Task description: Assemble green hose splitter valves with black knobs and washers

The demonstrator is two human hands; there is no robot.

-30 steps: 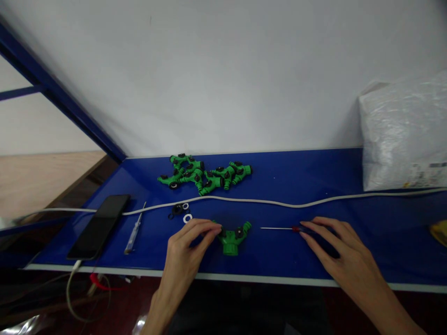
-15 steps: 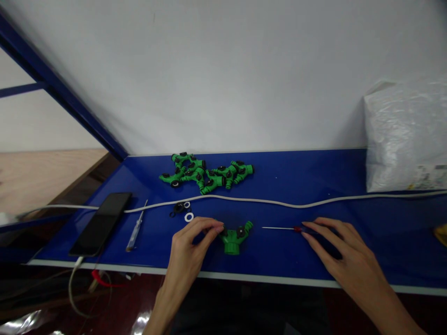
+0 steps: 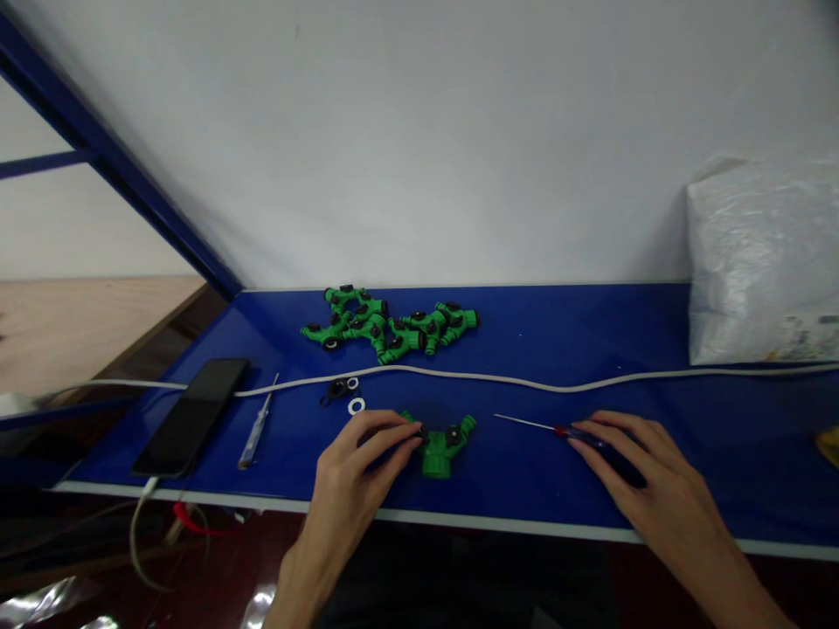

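A green Y-shaped connector (image 3: 437, 458) with black valve knobs lies near the table's front edge. My left hand (image 3: 364, 467) pinches its left branch, at the black knob, with thumb and fingers. To the right, my right hand (image 3: 646, 463) has its fingers around the dark handle of a screwdriver (image 3: 569, 432). The screwdriver's thin shaft points left toward the connector, without touching it. Just beyond my left hand lie a white ring (image 3: 356, 406), a smaller white ring (image 3: 353, 383) and black rings (image 3: 338, 388).
Several green connectors (image 3: 367, 328) lie at the back. A white cable (image 3: 472, 375) crosses the blue table (image 3: 544, 323). At left are a phone (image 3: 193, 419) and a clear-handled screwdriver (image 3: 254, 437). A plastic-wrapped package (image 3: 753, 262) stands at the back right.
The screwdriver in my right hand has tilted, its tip now farther from the table's front edge than its handle. My left hand remains at the connector.
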